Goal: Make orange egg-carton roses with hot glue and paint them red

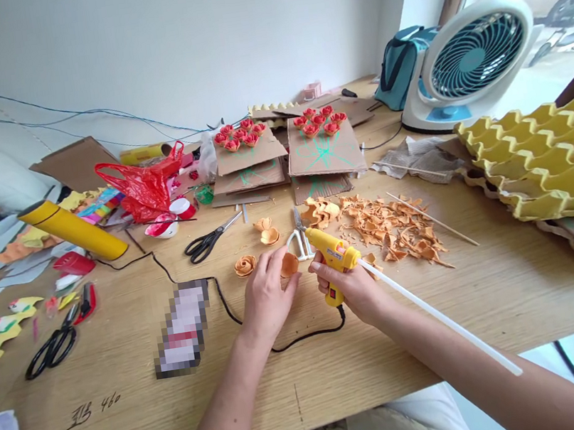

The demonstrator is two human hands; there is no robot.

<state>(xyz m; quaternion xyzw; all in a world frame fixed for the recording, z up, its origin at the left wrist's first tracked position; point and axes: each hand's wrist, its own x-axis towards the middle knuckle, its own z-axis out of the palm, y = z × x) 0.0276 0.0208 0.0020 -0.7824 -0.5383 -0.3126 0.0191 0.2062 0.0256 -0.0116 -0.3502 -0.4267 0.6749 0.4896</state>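
Note:
My right hand (349,288) grips a yellow glue gun (337,254) by its handle, and a long white glue stick (436,315) juts from the back of it. Between the thumb and fingers of my left hand (266,293) is an orange petal cup (289,265), partly hidden by the fingers. The gun's nozzle points away from me, near the white wire stand (301,245). Left of the cup lies an orange rolled flower (246,266). Two more orange petal cups (268,236) rest behind my left hand.
Orange scraps (396,224) are strewn to the right, with a wooden stick (433,218). Black scissors (210,241) lie behind. Red flowers (240,136) stand on cardboard at the back. Yellow egg trays (548,154) are stacked right. A black cord (310,336) crosses near my wrists.

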